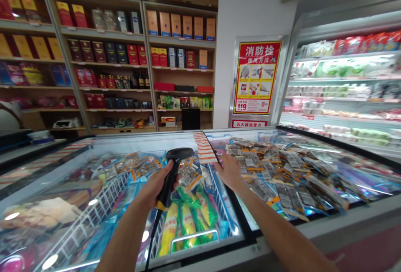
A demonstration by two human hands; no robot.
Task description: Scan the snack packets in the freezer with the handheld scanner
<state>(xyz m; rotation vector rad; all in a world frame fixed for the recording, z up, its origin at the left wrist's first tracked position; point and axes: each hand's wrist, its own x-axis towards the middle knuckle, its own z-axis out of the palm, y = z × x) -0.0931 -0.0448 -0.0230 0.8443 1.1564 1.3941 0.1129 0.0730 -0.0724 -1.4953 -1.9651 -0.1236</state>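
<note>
My left hand (160,182) is wrapped round the handle of a black and yellow barcode scanner (179,153), whose cable hangs down over the freezer's front. Further right, my right hand (230,171) has its fingers on the black edge of the freezer's sliding glass lid (233,205). An orange-and-white striped strip (204,148) runs along the lid close to my fingers. Below the scanner, yellow corn packs (189,222) in green wrappers lie in a white wire basket (194,235). Brown packaged goods (282,167) are heaped to the right of my right hand.
Wire dividers (90,217) split the left part of the chest freezer. Shelves of boxed goods (181,25) line the back wall. A red and yellow fire hydrant sign (257,77) hangs on a white pillar, beside a lit open fridge (344,75) at right.
</note>
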